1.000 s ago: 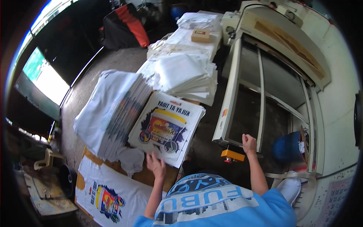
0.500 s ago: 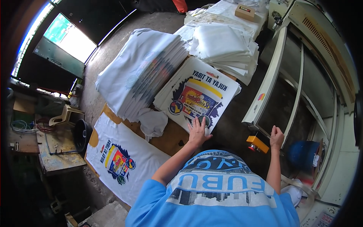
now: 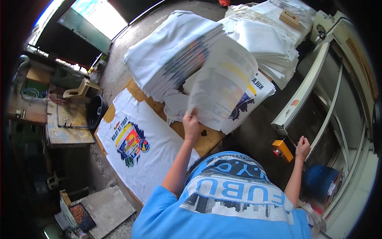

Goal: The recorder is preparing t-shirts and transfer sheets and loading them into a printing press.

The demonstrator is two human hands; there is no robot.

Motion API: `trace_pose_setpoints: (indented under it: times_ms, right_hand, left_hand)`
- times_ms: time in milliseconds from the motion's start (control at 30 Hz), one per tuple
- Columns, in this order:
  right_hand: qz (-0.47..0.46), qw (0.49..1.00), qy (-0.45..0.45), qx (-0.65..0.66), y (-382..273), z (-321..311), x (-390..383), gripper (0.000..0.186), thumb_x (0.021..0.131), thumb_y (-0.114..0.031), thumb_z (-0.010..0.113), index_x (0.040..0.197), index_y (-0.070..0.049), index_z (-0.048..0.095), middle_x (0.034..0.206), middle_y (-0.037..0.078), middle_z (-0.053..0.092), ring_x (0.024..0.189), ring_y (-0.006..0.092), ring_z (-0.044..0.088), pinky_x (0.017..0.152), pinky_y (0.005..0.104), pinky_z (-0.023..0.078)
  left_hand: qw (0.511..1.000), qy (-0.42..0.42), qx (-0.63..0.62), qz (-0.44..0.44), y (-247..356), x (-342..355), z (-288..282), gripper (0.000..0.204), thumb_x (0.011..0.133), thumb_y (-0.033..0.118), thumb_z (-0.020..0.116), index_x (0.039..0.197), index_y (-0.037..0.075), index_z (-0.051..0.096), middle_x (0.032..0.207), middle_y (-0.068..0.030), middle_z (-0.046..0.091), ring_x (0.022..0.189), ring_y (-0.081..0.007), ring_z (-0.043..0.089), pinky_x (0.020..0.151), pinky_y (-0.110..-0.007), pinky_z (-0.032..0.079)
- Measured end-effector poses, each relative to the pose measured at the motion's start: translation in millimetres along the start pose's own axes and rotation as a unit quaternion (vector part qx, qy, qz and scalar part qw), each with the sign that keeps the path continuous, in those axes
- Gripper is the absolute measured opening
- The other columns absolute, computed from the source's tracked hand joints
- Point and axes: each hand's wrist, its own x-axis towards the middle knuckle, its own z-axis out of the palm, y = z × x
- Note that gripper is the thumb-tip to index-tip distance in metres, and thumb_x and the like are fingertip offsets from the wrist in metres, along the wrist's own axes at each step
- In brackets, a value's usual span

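My left hand (image 3: 191,126) pinches the near edge of a thin printed transfer sheet (image 3: 221,88). The sheet is raised, its colours showing faintly through its pale back. Under it lies a stack of transfer sheets (image 3: 260,91) with mirrored print. On the board to the left is a white T-shirt (image 3: 159,157) bearing a colourful print; a crumpled white cloth (image 3: 175,104) sits just beyond my left hand. My right hand (image 3: 303,148) is closed at the lower edge of the large press machine (image 3: 304,95); what it grips, if anything, is hidden.
A tall pile of folded white shirts (image 3: 171,44) stands behind the board. White sheets (image 3: 262,42) are heaped farther right, near a small brown box (image 3: 289,18). A yellow control box with a red button (image 3: 283,150) juts out beside my right hand. A paint-stained table (image 3: 65,123) is at left.
My left hand has gone from resting flat on the stack to lifting one transfer sheet leftward. My right hand remains closed by the press. The whole view has shifted.
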Motion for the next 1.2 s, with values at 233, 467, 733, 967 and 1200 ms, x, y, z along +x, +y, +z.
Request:
trace_pose_setpoints:
  times_ms: [233, 467, 733, 967, 1200]
  right_hand:
    - [-0.016, 0.999, -0.051, -0.002, 7.6, 0.4, 1.6, 0.034, 0.087, -0.029, 0.046, 0.073, 0.0, 0.058, 0.06, 0.013, 0.059, 0.057, 0.0261, 0.059, 0.052, 0.0358, 0.043]
    - [-0.023, 0.994, -0.104, -0.006, 27.2, 5.9, 10.7, 0.035, 0.087, -0.028, 0.046, 0.077, 0.002, 0.061, 0.062, 0.011, 0.059, 0.056, 0.021, 0.058, 0.054, 0.0317, 0.044]
    - [-0.023, 0.99, -0.137, -0.029, 24.2, 5.3, 11.4, 0.036, 0.086, -0.03, 0.044, 0.076, 0.0, 0.062, 0.067, 0.01, 0.062, 0.063, 0.0208, 0.059, 0.059, 0.0316, 0.044]
    - [-0.043, 0.991, -0.126, -0.021, 30.7, 6.0, 13.7, 0.036, 0.087, -0.029, 0.045, 0.076, 0.002, 0.061, 0.062, 0.01, 0.06, 0.057, 0.0197, 0.057, 0.055, 0.0315, 0.043]
    - [-0.022, 0.994, -0.108, -0.014, 18.3, 2.7, 7.1, 0.036, 0.087, -0.029, 0.045, 0.075, 0.001, 0.061, 0.062, 0.01, 0.059, 0.057, 0.0195, 0.057, 0.054, 0.0313, 0.043]
  left_hand:
    - [0.968, 0.244, 0.017, -0.058, -42.6, -47.6, -118.1, 0.019, 0.089, 0.02, 0.049, 0.093, 0.002, 0.054, 0.08, -0.0047, 0.058, 0.066, -0.0131, 0.059, 0.057, -0.028, 0.052]
    - [0.89, 0.446, -0.056, -0.078, -99.8, -125.7, -183.7, 0.024, 0.09, 0.019, 0.045, 0.106, 0.001, 0.05, 0.089, -0.0087, 0.057, 0.071, -0.0162, 0.059, 0.057, -0.03, 0.052]
    - [0.824, 0.558, -0.001, -0.102, -126.5, -171.9, -220.8, 0.032, 0.088, 0.014, 0.045, 0.114, -0.004, 0.042, 0.103, -0.0128, 0.053, 0.09, -0.0265, 0.055, 0.073, -0.037, 0.048]
    - [0.733, 0.532, 0.42, 0.054, -79.3, -152.2, -193.5, 0.059, 0.07, 0.001, 0.053, 0.126, 0.002, 0.032, 0.133, -0.0228, 0.02, 0.122, -0.0356, 0.026, 0.1, -0.043, 0.022]
    - [0.889, 0.093, 0.411, 0.181, -52.2, -65.5, -66.2, 0.045, 0.075, 0.015, 0.058, 0.116, 0.005, 0.045, 0.13, -0.0169, 0.034, 0.122, -0.0306, 0.03, 0.1, -0.038, 0.025]
